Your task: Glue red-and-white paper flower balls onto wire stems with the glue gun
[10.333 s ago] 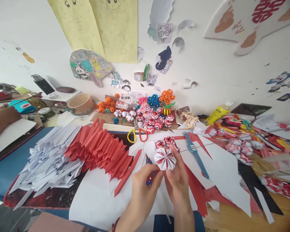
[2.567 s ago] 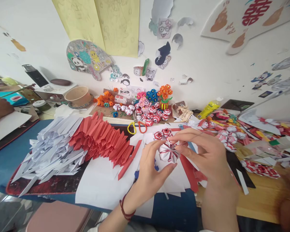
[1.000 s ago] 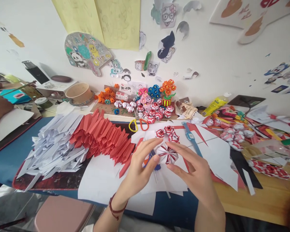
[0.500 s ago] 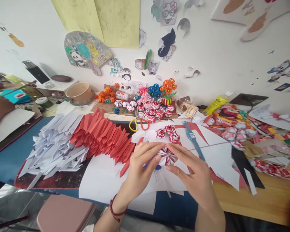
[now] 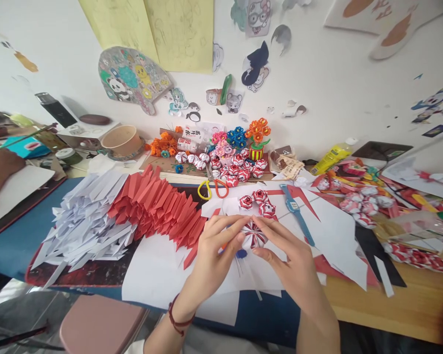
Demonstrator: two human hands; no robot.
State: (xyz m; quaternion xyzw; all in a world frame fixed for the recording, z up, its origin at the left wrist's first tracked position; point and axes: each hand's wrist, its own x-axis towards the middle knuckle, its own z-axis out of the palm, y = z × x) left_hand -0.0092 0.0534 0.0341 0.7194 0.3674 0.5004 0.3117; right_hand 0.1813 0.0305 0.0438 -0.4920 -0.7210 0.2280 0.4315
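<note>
Between my two hands is a round red-and-white folded paper flower [image 5: 254,236], its pleats fanning out from the centre. My left hand [image 5: 217,241] presses on its left side with thumb and fingertips. On the other side my right hand [image 5: 288,246] curls its fingers over the top and holds its thumb at the lower edge. Below the flower, a small dark blue thing [image 5: 241,253] lies on the white paper sheet [image 5: 162,280]. Just beyond my hands rest several finished paper flowers [image 5: 260,196].
Piles of white paper strips [image 5: 84,221] and red paper strips [image 5: 158,206] lie to the left. Scissors [image 5: 221,189] with yellow and orange handles lie ahead, a blue watch [image 5: 298,211] to the right. More paper flowers [image 5: 238,169] line the back. Another person's hand [image 5: 3,172] is at far left.
My hands have shifted very slightly, with the right fingers and thumb drawn a little leftward around the paper flower. It stays held between both hands.
</note>
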